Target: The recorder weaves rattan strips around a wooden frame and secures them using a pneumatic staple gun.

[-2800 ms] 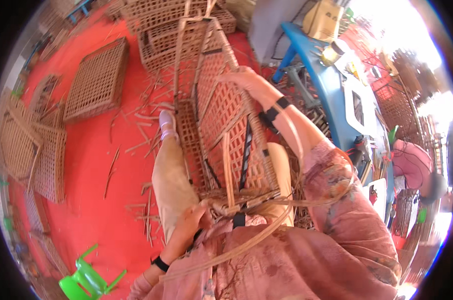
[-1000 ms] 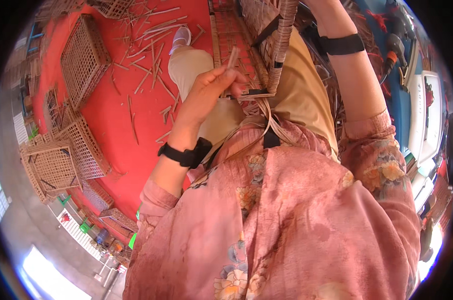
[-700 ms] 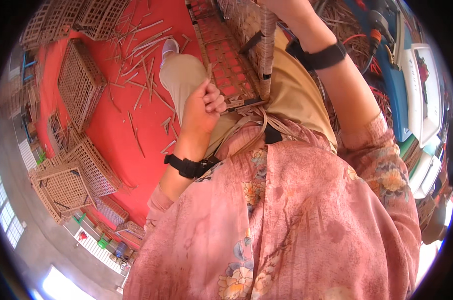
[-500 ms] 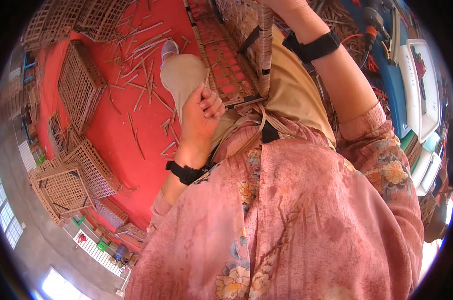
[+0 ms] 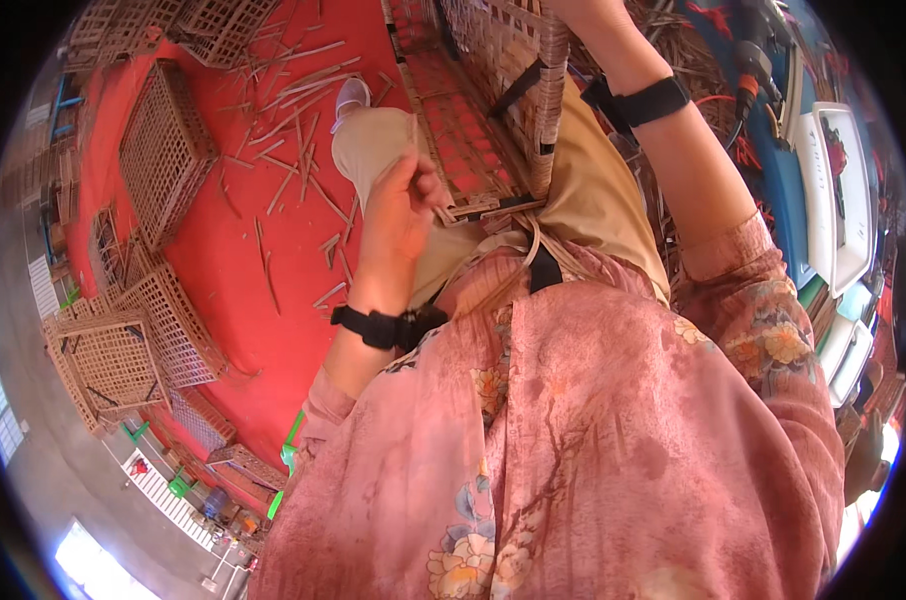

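A woven basket [image 5: 551,105] of brown strips stands between my legs, with one lattice side upright and another low and open-meshed. My left hand [image 5: 401,205] is at its near left corner, fingers curled inward; what they hold, if anything, is hidden. At the top edge of the picture my right hand [image 5: 581,8] is beside the upper part of the upright side. Its fingers are out of sight. Pale loose strips [image 5: 535,240] lie across my lap, close to the basket's near end. Both wrists wear black bands.
Cut strips [image 5: 298,165] litter the red floor [image 5: 213,290]. Finished-looking woven baskets [image 5: 168,150] and lattice crates [image 5: 113,365] stand at the left. On the right are a power tool [image 5: 751,70], a blue surface [image 5: 795,200] and a white tray [image 5: 841,200].
The view has shifted slightly, and the basket appears a little further right. My left hand has turned a little, its fingers still curled. My right hand remains at the top edge.
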### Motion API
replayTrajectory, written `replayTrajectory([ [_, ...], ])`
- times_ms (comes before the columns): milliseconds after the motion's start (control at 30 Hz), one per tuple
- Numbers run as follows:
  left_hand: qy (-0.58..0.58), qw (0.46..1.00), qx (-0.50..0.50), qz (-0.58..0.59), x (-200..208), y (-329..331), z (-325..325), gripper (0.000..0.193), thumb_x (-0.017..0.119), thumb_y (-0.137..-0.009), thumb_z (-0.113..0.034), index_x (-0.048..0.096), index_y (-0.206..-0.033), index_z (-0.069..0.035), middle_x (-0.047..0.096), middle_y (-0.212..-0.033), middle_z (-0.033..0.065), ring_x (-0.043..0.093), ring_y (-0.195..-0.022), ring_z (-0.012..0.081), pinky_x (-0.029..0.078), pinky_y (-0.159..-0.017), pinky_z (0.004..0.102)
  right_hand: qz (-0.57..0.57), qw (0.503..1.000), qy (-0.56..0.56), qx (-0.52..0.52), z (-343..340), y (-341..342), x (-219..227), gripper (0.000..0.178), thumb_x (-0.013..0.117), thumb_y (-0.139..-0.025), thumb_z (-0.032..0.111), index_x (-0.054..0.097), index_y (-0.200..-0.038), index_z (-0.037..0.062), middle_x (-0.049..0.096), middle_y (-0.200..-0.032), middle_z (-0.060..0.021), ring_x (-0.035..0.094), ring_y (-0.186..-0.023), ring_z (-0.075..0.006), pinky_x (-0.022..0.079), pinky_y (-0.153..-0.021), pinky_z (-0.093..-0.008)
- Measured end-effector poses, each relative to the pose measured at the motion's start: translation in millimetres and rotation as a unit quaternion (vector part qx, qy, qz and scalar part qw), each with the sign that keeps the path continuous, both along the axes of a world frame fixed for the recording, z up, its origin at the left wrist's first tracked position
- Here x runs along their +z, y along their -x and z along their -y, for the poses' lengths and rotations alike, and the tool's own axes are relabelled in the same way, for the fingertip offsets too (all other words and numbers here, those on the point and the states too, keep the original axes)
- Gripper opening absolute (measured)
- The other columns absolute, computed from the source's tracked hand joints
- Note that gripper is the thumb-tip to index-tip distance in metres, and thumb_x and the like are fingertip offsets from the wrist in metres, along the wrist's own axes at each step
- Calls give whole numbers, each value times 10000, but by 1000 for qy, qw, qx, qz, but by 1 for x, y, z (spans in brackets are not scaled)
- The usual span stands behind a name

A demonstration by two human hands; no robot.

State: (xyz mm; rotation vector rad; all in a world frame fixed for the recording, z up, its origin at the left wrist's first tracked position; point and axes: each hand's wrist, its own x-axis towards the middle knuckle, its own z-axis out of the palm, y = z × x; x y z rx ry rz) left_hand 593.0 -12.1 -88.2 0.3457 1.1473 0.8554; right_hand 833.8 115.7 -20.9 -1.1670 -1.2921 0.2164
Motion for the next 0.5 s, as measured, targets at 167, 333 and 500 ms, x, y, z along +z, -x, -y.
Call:
replayTrajectory([
  [167,-300,845,-226,-380,-33,6,-18,294,552,-950,-281,616,-796,-38,553,-674,70,560,-647,265,432,-628,379,-32,997,63,3,7,3,8,627,512,-804,-35,342,-1404,37,556,-1169,-179,548,-1087,-269,452,-915,-358],
  [333,-572,473,-327,-585,-62,24,-33,140,635,-780,-214,689,-783,-85,621,-977,124,564,-982,316,427,-766,470,-110,978,144,101,37,-14,6,473,613,-810,37,445,-1251,-5,617,-1000,-133,602,-909,-219,513,-773,-340],
  [500,-562,500,-371,-545,-52,24,-37,215,638,-824,-241,669,-821,-28,585,-981,132,525,-1010,313,371,-837,451,-66,985,155,-34,102,-44,-10,522,689,-816,172,501,-1273,3,625,-1072,-183,625,-974,-248,509,-843,-357],
])
